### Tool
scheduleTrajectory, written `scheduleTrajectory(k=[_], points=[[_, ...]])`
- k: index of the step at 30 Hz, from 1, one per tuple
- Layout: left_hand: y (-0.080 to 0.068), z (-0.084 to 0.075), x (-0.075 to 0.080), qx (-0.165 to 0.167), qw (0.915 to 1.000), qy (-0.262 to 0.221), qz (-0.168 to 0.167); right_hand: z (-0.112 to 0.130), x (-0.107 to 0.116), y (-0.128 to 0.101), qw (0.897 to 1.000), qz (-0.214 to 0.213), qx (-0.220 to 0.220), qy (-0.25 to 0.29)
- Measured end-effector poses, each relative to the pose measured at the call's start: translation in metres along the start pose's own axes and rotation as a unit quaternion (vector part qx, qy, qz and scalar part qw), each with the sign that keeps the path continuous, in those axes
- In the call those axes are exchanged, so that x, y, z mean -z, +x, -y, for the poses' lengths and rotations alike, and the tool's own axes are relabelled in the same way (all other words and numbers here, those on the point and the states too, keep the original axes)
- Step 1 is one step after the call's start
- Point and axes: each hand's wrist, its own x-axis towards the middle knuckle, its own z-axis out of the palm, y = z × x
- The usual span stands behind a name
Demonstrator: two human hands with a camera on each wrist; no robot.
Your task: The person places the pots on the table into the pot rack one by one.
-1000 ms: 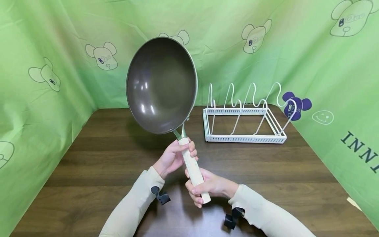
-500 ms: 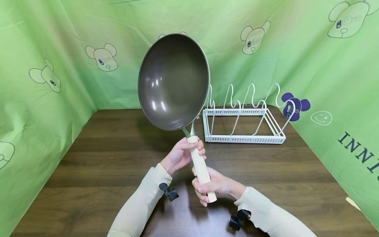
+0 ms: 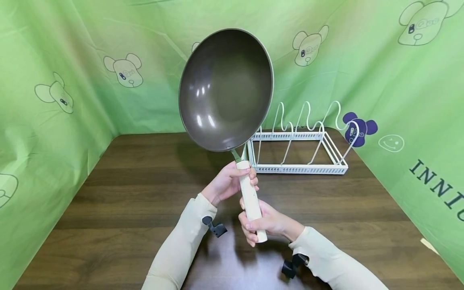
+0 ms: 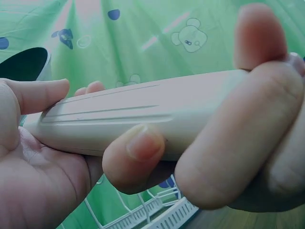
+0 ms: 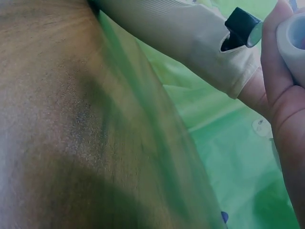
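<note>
A deep frying pan [image 3: 226, 90] with a dark inside is held up above the table, its bowl tilted toward me and its cream handle [image 3: 251, 197] slanting down to the right. My left hand [image 3: 226, 183] grips the handle near the bowl, thumb laid across the front. Lower down, my right hand [image 3: 264, 221] wraps its fingers around the handle's end. The left wrist view shows the handle [image 4: 133, 109] between both hands. At the right wrist view's edge, the round handle end [image 5: 291, 43] rests in my right hand [image 5: 293, 109].
A white wire rack [image 3: 301, 169] with several upright curved dividers stands at the back right of the wooden table [image 3: 145, 201], just beyond the pan's right side. A green printed curtain [image 3: 137, 108] hangs around the back and sides. A small pale piece [image 3: 429, 246] lies at the right edge.
Both hands have carried the pan to the right and somewhat upward. Its bowl now overlaps the rack's left end in the head view. Both grips on the handle look the same.
</note>
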Motion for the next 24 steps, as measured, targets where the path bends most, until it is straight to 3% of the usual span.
scheduleTrajectory(k=[24], points=[[0.031,0.003,-0.015,0.019,0.9989,0.021,0.038,0.015,0.000,-0.016,0.998,-0.020,0.034,-0.048]])
